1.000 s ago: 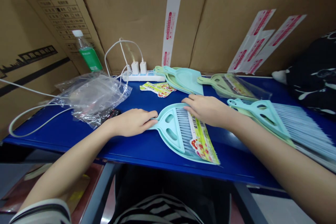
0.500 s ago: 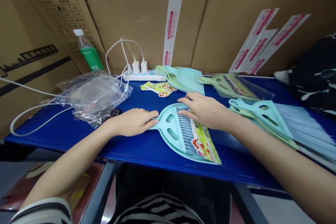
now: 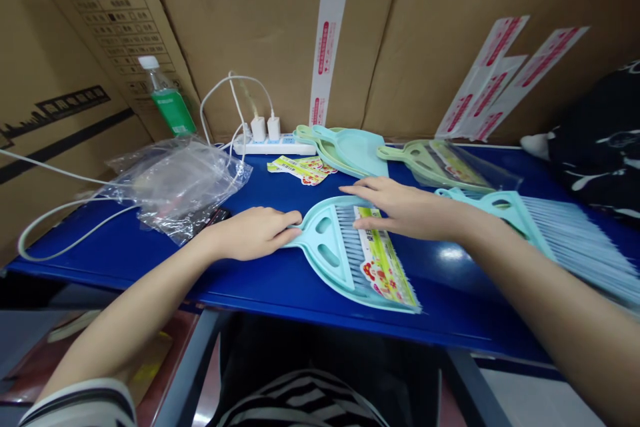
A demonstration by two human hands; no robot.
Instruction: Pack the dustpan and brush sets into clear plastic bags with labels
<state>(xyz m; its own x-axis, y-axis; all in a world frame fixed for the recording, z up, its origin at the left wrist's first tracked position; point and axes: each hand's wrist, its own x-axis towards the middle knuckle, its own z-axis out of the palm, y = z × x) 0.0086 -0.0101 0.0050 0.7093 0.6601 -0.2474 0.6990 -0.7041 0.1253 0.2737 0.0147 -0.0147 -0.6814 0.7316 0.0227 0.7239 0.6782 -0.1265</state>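
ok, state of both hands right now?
Left hand: closed, holding the light blue dustpan set by its handle.
Right hand: open, thumb over the printed card, gripping nothing.

The blue table (image 3: 265, 290) carries dustpan sets (image 3: 325, 240), plastic bags (image 3: 180, 177), a power strip (image 3: 287, 146).

By the left fingers (image 3: 289, 219) I see a pale aqua dustpan (image 3: 325, 278) and matching brush (image 3: 316, 235) with blue-grey bristles (image 3: 349, 240); at the right fingers (image 3: 360, 193), a yellow-green label (image 3: 387, 263) patterned red and white. Beneath them, my feed shows deep-blue tabletop (image 3: 260, 287).
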